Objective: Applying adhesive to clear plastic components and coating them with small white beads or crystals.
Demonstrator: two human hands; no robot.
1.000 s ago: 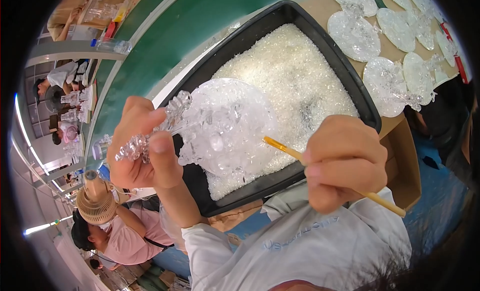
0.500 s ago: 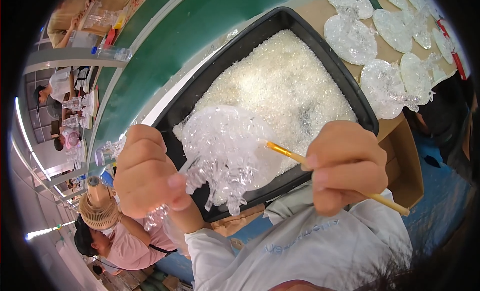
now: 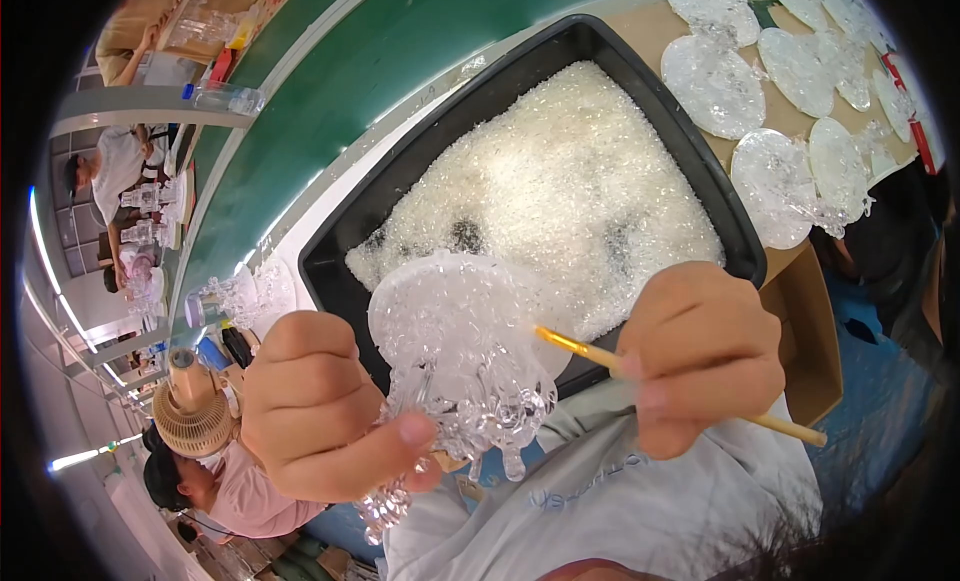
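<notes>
The left hand (image 3: 320, 401) has turned the clear beaded piece (image 3: 460, 361) flat side up, gripping it. The right hand (image 3: 700, 356), closed on a thin stick (image 3: 600, 356), now touches its rim.

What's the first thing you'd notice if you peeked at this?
The sparkly clear crystal ornament in the middle, gripped from below by the left hand. Beside it the right hand points a thin yellow stick at it. Behind them sits a black tray heaped with tiny clear beads.

A flat brown cardboard box (image 3: 800, 326) is lying at right of centre, under the black tray (image 3: 640, 76).
</notes>
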